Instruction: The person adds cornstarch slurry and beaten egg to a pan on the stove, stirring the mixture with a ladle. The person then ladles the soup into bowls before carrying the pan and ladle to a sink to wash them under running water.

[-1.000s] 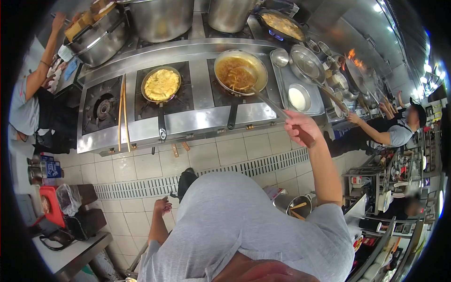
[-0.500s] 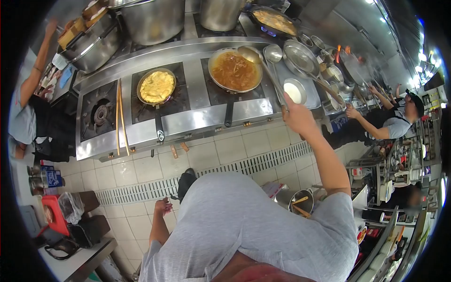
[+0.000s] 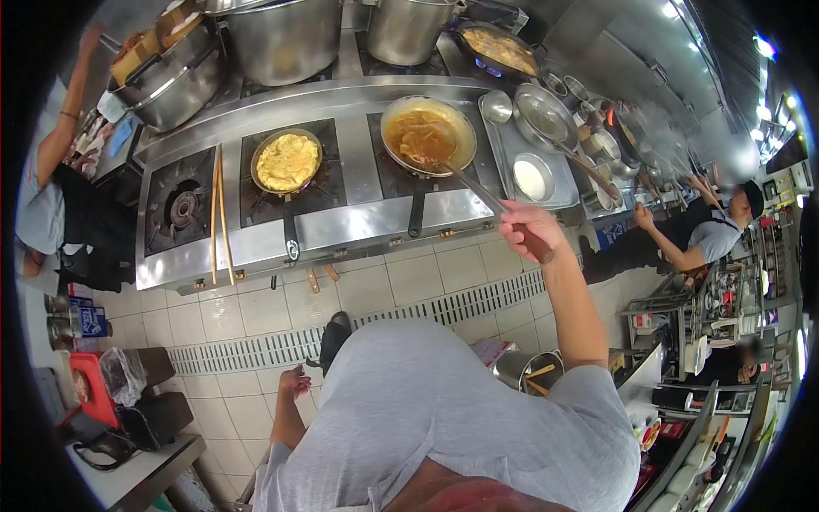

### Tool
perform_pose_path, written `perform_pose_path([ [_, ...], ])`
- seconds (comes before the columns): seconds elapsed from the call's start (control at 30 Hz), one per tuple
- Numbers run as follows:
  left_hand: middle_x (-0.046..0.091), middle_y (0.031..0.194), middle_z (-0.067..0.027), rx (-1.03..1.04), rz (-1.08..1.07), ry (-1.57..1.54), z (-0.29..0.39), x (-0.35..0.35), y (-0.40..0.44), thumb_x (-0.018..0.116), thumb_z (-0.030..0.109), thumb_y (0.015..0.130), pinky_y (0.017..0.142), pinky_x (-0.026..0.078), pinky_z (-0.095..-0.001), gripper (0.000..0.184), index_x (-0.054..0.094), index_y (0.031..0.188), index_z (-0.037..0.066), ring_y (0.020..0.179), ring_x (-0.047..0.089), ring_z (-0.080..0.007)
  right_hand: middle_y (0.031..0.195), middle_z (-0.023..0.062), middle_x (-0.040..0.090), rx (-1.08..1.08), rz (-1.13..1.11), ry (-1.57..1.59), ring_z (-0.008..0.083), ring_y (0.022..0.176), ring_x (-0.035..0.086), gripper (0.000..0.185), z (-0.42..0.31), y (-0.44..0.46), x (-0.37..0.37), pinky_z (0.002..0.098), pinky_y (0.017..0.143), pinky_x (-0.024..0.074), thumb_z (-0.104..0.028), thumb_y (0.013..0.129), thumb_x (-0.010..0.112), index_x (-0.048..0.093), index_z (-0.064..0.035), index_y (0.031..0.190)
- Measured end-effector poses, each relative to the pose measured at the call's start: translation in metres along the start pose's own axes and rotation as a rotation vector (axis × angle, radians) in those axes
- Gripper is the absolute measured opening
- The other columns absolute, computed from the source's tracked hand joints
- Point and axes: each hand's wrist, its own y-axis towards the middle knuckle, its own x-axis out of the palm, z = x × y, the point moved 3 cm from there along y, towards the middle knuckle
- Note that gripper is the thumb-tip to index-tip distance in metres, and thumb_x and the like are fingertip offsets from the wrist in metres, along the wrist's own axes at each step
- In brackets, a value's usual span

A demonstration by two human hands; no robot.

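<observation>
My right hand point(image 3: 531, 230) is wrapped round the handle of a ladle point(image 3: 478, 189), whose bowl is down in the brown sauce of a pan point(image 3: 468, 136) on the stove. My left hand point(image 3: 295, 381) hangs low beside my body, near no object; its fingers look partly curled and are too small to read. Left of the sauce pan, a smaller pan with a yellow omelette point(image 3: 288, 161) sits on its own burner. Two long chopsticks point(image 3: 220, 213) lie across the stove's front edge. A bowl of white liquid point(image 3: 533, 177) and a second ladle point(image 3: 497, 109) rest on a tray to the right.
Large pots point(image 3: 281, 43) stand along the back, near a wide pan of food point(image 3: 499, 47) over a flame. A person point(image 3: 55, 196) is at the far left, another point(image 3: 699, 235) at the right. A metal pot point(image 3: 529, 372) stands by my right side.
The ladle has gone from above the sauce pan's right rim down into the sauce. My right hand has moved lower with it. My left hand stays by my side.
</observation>
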Motion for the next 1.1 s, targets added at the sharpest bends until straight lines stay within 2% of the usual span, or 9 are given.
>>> perform_pose_path([
  [0.2,0.068,0.080,-0.0125,-0.015,-0.044,0.027,0.003,-0.006,0.013,0.052,0.042,0.099,0.050,0.047,-0.0367,0.039,0.053,0.109,0.004,0.056,0.060,-0.0209,0.072,0.0036,0.057,-0.265,0.073,-0.703,0.0105,0.051,0.052,0.071,-0.002,-0.005,-0.004,0.0269,0.047,0.0426,-0.001,0.083,0.063,0.039,-0.0042,0.150],
  [0.3,0.069,0.086,-0.0136,-0.025,-0.052,0.056,0.007,-0.006,0.016,0.053,0.043,0.099,0.054,0.049,-0.0384,0.043,0.051,0.116,0.004,0.061,0.063,-0.0217,0.071,0.0069,0.060,-0.341,0.305,-0.983,0.0156,0.055,0.057,0.071,-0.003,-0.020,-0.006,0.0320,0.053,0.0468,0.001,0.080,0.064,0.043,-0.0051,0.148],
  [0.4,0.070,0.091,-0.0147,-0.026,-0.026,0.068,0.008,-0.008,0.019,0.053,0.044,0.099,0.055,0.049,-0.0390,0.047,0.051,0.121,0.003,0.062,0.063,-0.0218,0.070,0.0125,0.063,-0.649,0.370,-1.237,0.0255,0.060,0.061,0.075,0.005,-0.018,-0.019,0.0383,0.062,0.0500,-0.003,0.078,0.065,0.042,-0.0111,0.149],
  [0.5,0.070,0.094,-0.0150,-0.025,-0.040,0.085,0.013,-0.010,0.020,0.053,0.046,0.099,0.056,0.049,-0.0394,0.050,0.051,0.124,0.003,0.063,0.064,-0.0215,0.075,0.0184,0.064,-0.611,0.435,-1.297,0.0363,0.067,0.063,0.075,0.013,-0.025,-0.020,0.0423,0.070,0.0508,-0.006,0.078,0.065,0.042,-0.0164,0.149],
  [0.6,0.071,0.095,-0.0145,-0.010,-0.039,0.104,0.018,-0.010,0.015,0.054,0.047,0.098,0.059,0.048,-0.0394,0.051,0.052,0.123,0.003,0.064,0.064,-0.0214,0.077,0.0211,0.064,-0.614,0.473,-1.347,0.0409,0.071,0.063,0.076,0.028,-0.021,-0.020,0.0461,0.072,0.0505,-0.008,0.077,0.064,0.042,-0.0201,0.149],
  [0.7,0.070,0.094,-0.0143,0.003,-0.029,0.124,0.024,-0.007,0.008,0.055,0.047,0.097,0.062,0.048,-0.0402,0.051,0.053,0.122,0.003,0.066,0.064,-0.0218,0.079,0.0220,0.064,-0.612,0.448,-1.317,0.0416,0.074,0.064,0.078,0.034,-0.021,-0.020,0.0490,0.072,0.0500,-0.007,0.076,0.064,0.041,-0.0223,0.150],
  [0.9,0.070,0.093,-0.0152,0.027,-0.044,0.156,0.025,-0.011,0.008,0.056,0.047,0.097,0.058,0.048,-0.0387,0.054,0.052,0.123,0.000,0.065,0.064,-0.0221,0.081,0.0219,0.067,-0.552,0.483,-1.332,0.0423,0.079,0.065,0.079,0.059,-0.010,-0.018,0.0520,0.074,0.0512,-0.005,0.079,0.062,0.038,-0.0266,0.150],
  [1.0,0.069,0.088,-0.0144,0.031,-0.012,0.123,0.025,-0.011,0.004,0.056,0.046,0.097,0.056,0.047,-0.0383,0.053,0.052,0.122,-0.001,0.063,0.063,-0.0223,0.083,0.0227,0.067,-0.669,0.451,-1.274,0.0429,0.076,0.065,0.084,0.067,-0.001,-0.023,0.0515,0.072,0.0513,-0.004,0.076,0.062,0.034,-0.0261,0.152],
  [1.1,0.068,0.084,-0.0135,0.028,-0.006,0.165,0.032,-0.008,0.000,0.055,0.046,0.098,0.055,0.047,-0.0381,0.053,0.052,0.122,-0.001,0.062,0.063,-0.0225,0.075,0.0199,0.064,-0.626,0.537,-1.332,0.0392,0.069,0.065,0.083,0.074,-0.007,-0.016,0.0481,0.069,0.0521,-0.002,0.076,0.062,0.037,-0.0256,0.152],
])
